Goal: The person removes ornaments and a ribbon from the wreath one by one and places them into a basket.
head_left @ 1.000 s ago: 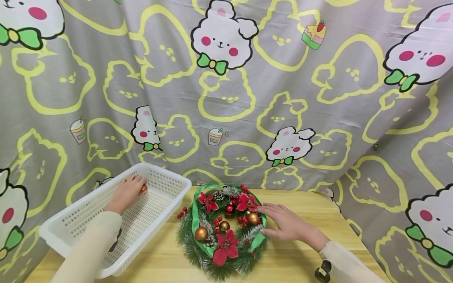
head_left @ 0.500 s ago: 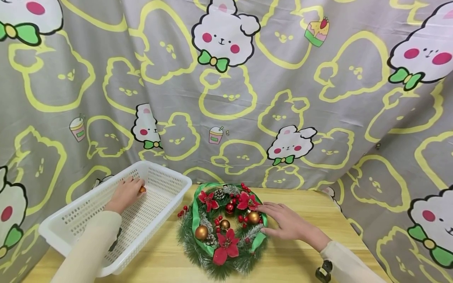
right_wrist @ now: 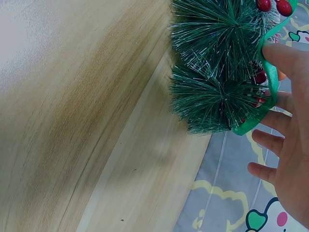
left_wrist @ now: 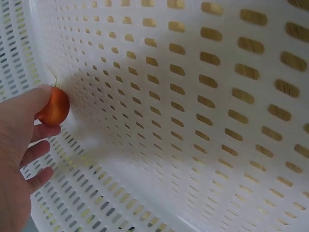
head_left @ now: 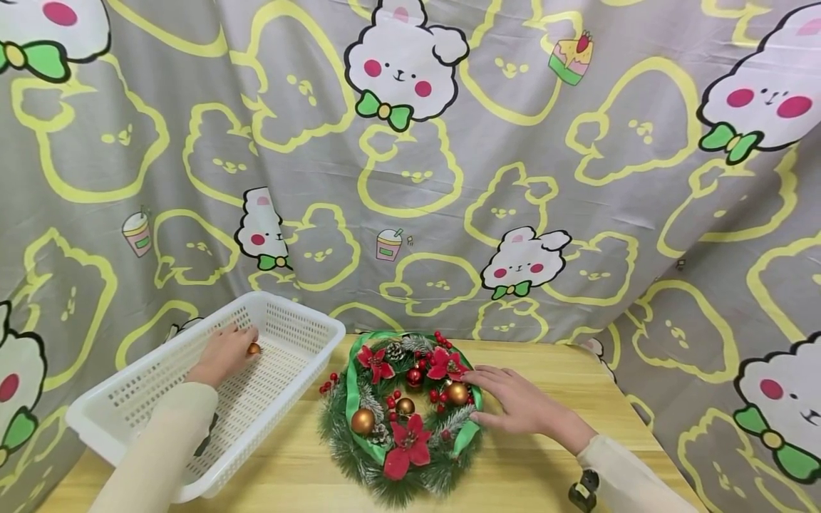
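Observation:
Inside the white basket (head_left: pixel 326 335), my left hand (head_left: pixel 221 353) pinches a copper-orange Christmas ball (left_wrist: pixel 55 107) between thumb and index finger. The other fingers of that hand are spread apart beside it. A thin hanging loop sticks up from the ball's cap. On the table lies a Christmas wreath (head_left: pixel 398 491) of green needles, with red poinsettias (head_left: pixel 408 445), gold balls (head_left: pixel 362 422), red berries and pine cones. Green ribbon (head_left: pixel 355 388) runs around it. My right hand (head_left: pixel 516 402) rests at the wreath's right edge, fingers extended and apart, thumb against the ribbon.
The basket stands at the left, its perforated walls rising around my left hand. A dark object (head_left: pixel 207 434) shows partly behind the left sleeve. Behind the wooden table (head_left: pixel 551 470) hangs a grey patterned curtain (head_left: pixel 423 235), which also closes off both sides.
My left hand and the Christmas ball have shifted slightly lower in the head view, and more of the ball shows. The right hand and the wreath have stayed in place.

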### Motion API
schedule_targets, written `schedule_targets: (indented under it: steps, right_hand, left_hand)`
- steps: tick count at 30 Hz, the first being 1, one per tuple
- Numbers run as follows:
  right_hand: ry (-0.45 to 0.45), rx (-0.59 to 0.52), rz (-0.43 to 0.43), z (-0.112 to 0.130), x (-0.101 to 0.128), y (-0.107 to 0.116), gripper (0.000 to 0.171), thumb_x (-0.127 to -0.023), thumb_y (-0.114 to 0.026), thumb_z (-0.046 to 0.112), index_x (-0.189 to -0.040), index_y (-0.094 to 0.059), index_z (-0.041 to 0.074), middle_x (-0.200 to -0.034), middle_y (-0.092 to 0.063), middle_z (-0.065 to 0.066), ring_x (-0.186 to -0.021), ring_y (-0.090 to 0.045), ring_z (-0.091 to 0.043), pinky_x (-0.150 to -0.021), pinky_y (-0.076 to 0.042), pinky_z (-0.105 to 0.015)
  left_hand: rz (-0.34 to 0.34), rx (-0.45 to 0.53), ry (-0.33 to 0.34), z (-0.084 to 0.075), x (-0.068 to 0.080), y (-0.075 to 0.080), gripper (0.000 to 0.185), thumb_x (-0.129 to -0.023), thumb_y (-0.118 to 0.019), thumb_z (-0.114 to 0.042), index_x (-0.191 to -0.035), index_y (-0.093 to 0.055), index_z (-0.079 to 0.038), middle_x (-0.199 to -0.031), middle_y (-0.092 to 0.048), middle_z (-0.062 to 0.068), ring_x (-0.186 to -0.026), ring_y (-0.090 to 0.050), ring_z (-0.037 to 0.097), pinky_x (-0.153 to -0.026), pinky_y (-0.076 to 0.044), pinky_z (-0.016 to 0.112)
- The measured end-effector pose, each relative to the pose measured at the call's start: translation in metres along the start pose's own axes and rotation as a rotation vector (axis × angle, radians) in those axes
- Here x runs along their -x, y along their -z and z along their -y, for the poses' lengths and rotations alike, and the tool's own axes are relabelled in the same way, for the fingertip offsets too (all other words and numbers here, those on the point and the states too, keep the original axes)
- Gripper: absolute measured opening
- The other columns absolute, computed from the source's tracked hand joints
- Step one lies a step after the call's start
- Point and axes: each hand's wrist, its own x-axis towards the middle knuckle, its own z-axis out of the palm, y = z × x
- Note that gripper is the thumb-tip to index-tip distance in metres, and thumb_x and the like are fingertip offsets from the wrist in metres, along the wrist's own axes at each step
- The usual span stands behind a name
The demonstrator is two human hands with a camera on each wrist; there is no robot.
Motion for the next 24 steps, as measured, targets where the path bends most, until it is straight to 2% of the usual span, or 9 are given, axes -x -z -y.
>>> schedule_targets:
  steps: [10,13,18,24]
  right_hand:
    - [0.004,-0.002,0.005,0.002,0.0,0.003,0.067,-0.1,-0.055,0.058,-0.15,-0.05,0.014,-0.153,-0.053,-0.01,-0.143,-0.047,-0.038,-0.111,-0.038,-0.063]
    - [0.007,-0.001,0.003,0.003,0.0,0.004,0.067,-0.1,-0.055,0.057,-0.15,-0.051,0.014,-0.152,-0.053,-0.01,-0.143,-0.047,-0.038,-0.111,-0.039,-0.063]
    - [0.008,0.002,-0.002,0.003,-0.001,0.004,0.066,-0.099,-0.056,0.057,-0.15,-0.051,0.014,-0.152,-0.053,-0.009,-0.143,-0.047,-0.037,-0.111,-0.039,-0.063]
    - [0.005,0.01,0.005,0.003,0.0,0.003,0.066,-0.099,-0.056,0.058,-0.15,-0.051,0.015,-0.153,-0.053,-0.008,-0.144,-0.046,-0.036,-0.111,-0.038,-0.063]
  left_hand:
    - [0.012,-0.017,0.003,-0.004,0.001,0.007,0.022,-0.087,-0.077,-0.019,-0.096,-0.062,-0.005,-0.078,-0.062,0.009,-0.076,-0.051,0.028,-0.068,-0.046,0.049]
    - [0.011,0.006,0.003,-0.005,0.0,0.012,0.019,-0.089,-0.073,-0.015,-0.099,-0.064,-0.003,-0.079,-0.062,0.009,-0.076,-0.052,0.029,-0.068,-0.047,0.05]
    - [0.046,0.026,0.024,-0.007,-0.006,0.025,0.027,-0.093,-0.07,-0.016,-0.111,-0.065,0.002,-0.094,-0.068,0.017,-0.09,-0.059,0.039,-0.078,-0.049,0.059]
    - [0.043,0.075,0.035,-0.02,-0.025,0.043,0.036,-0.096,-0.069,-0.023,-0.123,-0.064,0.001,-0.118,-0.068,0.024,-0.112,-0.058,0.045,-0.091,-0.046,0.064]
